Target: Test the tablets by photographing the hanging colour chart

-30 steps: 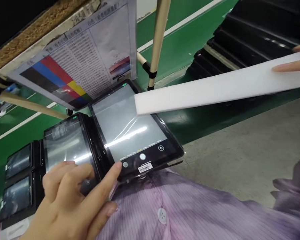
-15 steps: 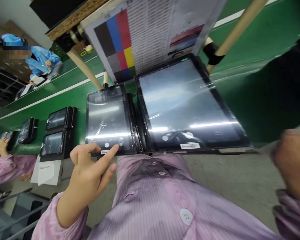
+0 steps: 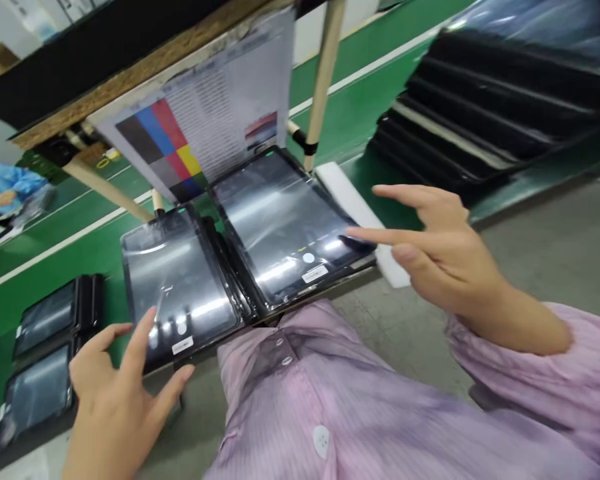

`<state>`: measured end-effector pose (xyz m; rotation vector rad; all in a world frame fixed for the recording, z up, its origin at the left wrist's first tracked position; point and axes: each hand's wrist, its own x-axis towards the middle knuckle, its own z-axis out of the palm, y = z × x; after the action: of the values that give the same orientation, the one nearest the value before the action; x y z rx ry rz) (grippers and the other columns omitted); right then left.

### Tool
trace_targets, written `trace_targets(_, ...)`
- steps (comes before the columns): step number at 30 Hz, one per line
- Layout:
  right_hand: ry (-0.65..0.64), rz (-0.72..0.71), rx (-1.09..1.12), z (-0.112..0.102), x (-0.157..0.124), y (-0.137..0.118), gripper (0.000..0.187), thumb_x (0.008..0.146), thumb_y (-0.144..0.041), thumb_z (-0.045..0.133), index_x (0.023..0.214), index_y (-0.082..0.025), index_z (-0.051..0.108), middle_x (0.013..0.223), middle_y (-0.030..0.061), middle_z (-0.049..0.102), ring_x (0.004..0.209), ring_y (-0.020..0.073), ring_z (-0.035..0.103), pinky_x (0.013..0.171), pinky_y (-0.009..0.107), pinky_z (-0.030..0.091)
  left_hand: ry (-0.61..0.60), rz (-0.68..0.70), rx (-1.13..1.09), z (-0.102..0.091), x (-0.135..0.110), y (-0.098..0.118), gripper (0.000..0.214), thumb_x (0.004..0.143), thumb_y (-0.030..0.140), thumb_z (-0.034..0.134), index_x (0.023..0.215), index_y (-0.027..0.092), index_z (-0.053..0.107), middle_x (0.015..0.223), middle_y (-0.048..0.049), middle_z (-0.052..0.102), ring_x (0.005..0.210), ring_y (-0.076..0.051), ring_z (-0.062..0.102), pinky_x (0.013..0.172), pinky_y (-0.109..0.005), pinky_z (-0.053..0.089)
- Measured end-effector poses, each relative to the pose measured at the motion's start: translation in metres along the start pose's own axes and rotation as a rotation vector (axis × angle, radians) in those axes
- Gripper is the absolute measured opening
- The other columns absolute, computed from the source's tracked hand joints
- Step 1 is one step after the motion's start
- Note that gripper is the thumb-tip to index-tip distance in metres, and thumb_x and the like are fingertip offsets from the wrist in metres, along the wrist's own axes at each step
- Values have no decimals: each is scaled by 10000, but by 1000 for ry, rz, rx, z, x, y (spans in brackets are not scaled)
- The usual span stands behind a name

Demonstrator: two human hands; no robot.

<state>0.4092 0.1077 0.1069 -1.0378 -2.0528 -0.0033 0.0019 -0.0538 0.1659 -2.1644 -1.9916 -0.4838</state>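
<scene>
Two black tablets lie side by side at the bench's front edge, under a hanging colour test chart (image 3: 200, 133). My left hand (image 3: 115, 387) is open, its fingers spread, with a fingertip on the lower part of the left tablet (image 3: 175, 293). My right hand (image 3: 430, 247) is open and holds nothing. Its forefinger points left and reaches the right edge of the right tablet (image 3: 280, 227). A white foam strip (image 3: 355, 213) lies flat on the bench just right of that tablet.
A stack of black trays (image 3: 480, 113) fills the bench at the right. Two more tablets (image 3: 45, 360) sit at the far left. A pale post (image 3: 325, 73) rises behind the right tablet. A person in blue (image 3: 10, 190) is far off at the left.
The white foam strip has left my right hand and now lies beside the right tablet. My right hand has come in over that tablet. My left hand has spread over the left tablet.
</scene>
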Motion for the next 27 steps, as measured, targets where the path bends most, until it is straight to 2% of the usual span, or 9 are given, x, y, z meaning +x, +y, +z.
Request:
trace_targets(3,37,-88,-47,-11,15,-26,450,1058,-356,369,1037,-264,809,1441,107,553,1350,339,474,1077,588,361,-11,-67,49,7,-5,-29,956,811,654,647,1587,191,336,1253,-205,505,1203,-437,491,1078,-641,370)
trace_targets(7,35,-53,-78,-9,17,-34,416,1044,-300,415,951,-256,818,1407,87,583,1339,358,483,1053,607,365,-148,-438,-138,17,-8,-53,1228,614,771,735,1601,202,276,1225,-175,571,1063,-420,612,999,-679,467)
trace_targets(9,50,-37,-71,-7,15,-34,419,1043,-293,407,958,-239,814,1397,99,591,1322,358,499,1044,610,369,-185,-607,-307,18,-7,-57,1308,530,735,809,1608,259,242,1244,-147,595,1053,-407,644,999,-684,478)
trace_targets(13,173,-13,17,-9,11,-34,458,1055,-329,347,1047,-204,787,1389,139,585,1257,320,553,1013,564,415,-105,-804,-670,15,-2,-58,1301,472,574,917,1583,311,293,1261,-104,620,1121,-362,661,1063,-595,485)
trace_targets(16,187,56,-3,-8,9,-31,436,1051,-323,356,1071,-209,777,1369,135,598,1227,309,584,963,544,438,-14,-880,-983,12,6,-62,1145,502,515,933,1510,311,431,1195,-80,688,1097,-320,689,953,-436,584)
trace_targets(19,165,86,-13,-3,9,-31,421,1045,-312,366,1080,-214,774,1335,135,621,1202,308,608,938,539,445,94,-1049,-1230,11,21,-67,832,555,633,865,1255,233,658,1060,-77,760,913,-292,737,663,-311,623)
trace_targets(21,167,69,10,1,12,-35,396,1037,-305,388,1072,-220,774,1293,134,643,1159,300,630,919,523,448,124,-1152,-1301,10,33,-65,636,610,586,842,1091,190,717,954,-66,780,805,-268,743,546,-271,591)
trace_targets(24,185,-2,50,7,20,-48,351,1023,-286,420,1064,-236,765,1253,121,659,1106,282,649,899,497,441,119,-1116,-1351,8,49,-55,399,706,357,806,1047,160,741,919,-57,789,810,-244,753,589,-256,601)
trace_targets(27,171,-92,120,14,31,-65,318,1017,-257,432,1073,-235,744,1240,119,659,1107,275,644,905,493,427,120,-1002,-1411,4,56,-46,462,696,304,834,1123,156,739,998,-78,793,865,-255,760,673,-283,626)
